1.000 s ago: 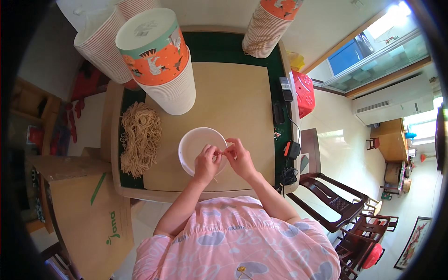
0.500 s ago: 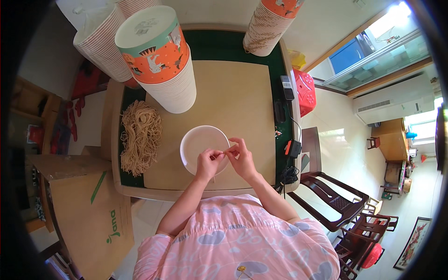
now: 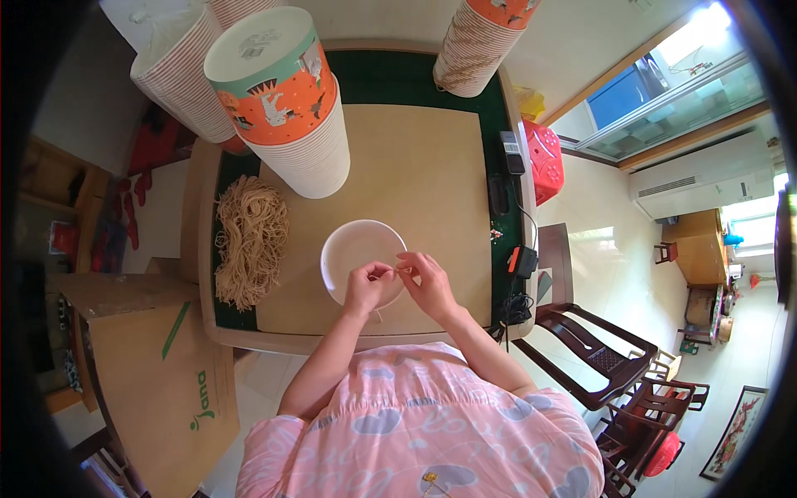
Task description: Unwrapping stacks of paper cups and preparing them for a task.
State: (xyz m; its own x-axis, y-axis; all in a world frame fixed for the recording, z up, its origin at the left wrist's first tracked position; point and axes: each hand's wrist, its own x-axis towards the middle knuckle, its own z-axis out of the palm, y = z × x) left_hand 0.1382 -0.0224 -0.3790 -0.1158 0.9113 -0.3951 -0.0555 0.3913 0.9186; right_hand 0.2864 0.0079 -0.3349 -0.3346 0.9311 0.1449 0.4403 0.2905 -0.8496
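Observation:
A white round paper bucket (image 3: 339, 257) stands mouth-up in front of me on a tan board (image 3: 415, 166). Over its near right rim my left hand (image 3: 365, 289) and my right hand (image 3: 430, 286) meet, each closed in a fingertip pinch. Between them is a thin tan cord, mostly hidden by the fingers; a short end (image 3: 379, 315) hangs below my left hand. To the left lies a loose bundle of tan cords (image 3: 251, 241). Behind it rises a tall stack of nested paper buckets (image 3: 299, 149), upside down, the top one printed orange and green.
More stacked buckets stand at the back left (image 3: 178, 83) and back right (image 3: 477, 54). Along the table's right edge are a black charger (image 3: 523, 261), cables (image 3: 516, 309) and small devices (image 3: 510, 153). A cardboard box (image 3: 158, 365) sits at left, a dark wooden chair (image 3: 594, 357) at right.
The fingers of my right hand have curled in and drawn closer to my left fingertips. The bucket and the cord bundle look unmoved.

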